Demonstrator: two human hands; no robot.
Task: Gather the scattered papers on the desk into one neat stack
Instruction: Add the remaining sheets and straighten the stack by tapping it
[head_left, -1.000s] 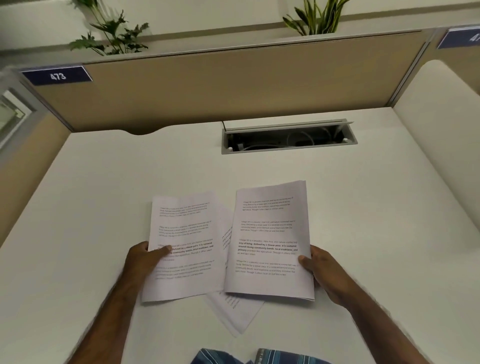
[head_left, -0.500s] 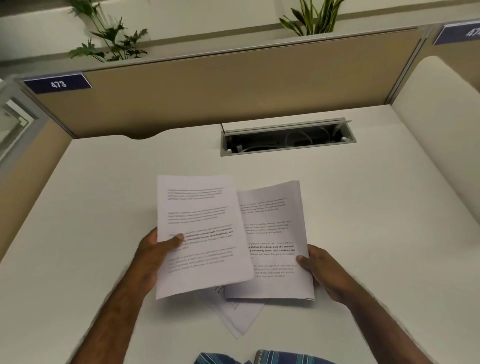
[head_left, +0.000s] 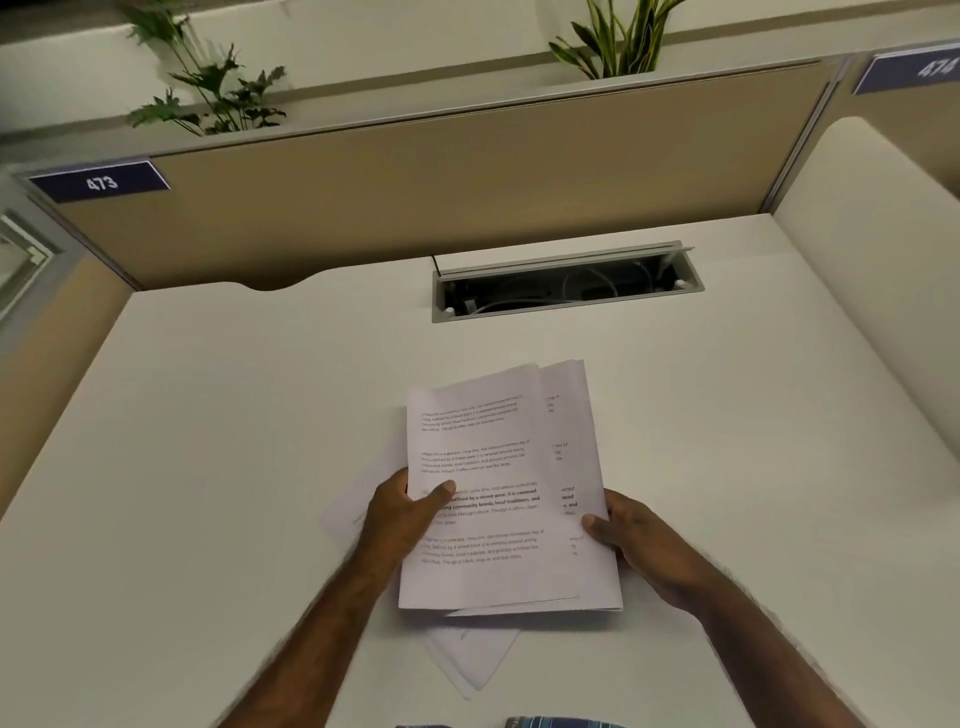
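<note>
My left hand grips the left edge of a printed sheet, thumb on top, and that sheet lies over a second printed sheet whose right strip shows. My right hand pinches the right edge of that second sheet. Both sheets sit near the middle of the white desk. A third sheet lies skewed on the desk beneath them, its corners sticking out at the bottom and at the left behind my left hand.
An open cable tray with wires is set into the desk behind the papers. Beige partition panels close off the back and left, a white curved divider stands on the right, and plants sit above.
My left hand has carried its sheet to the right, over the sheet in my right hand. The two sheets now overlap almost fully instead of lying side by side.
</note>
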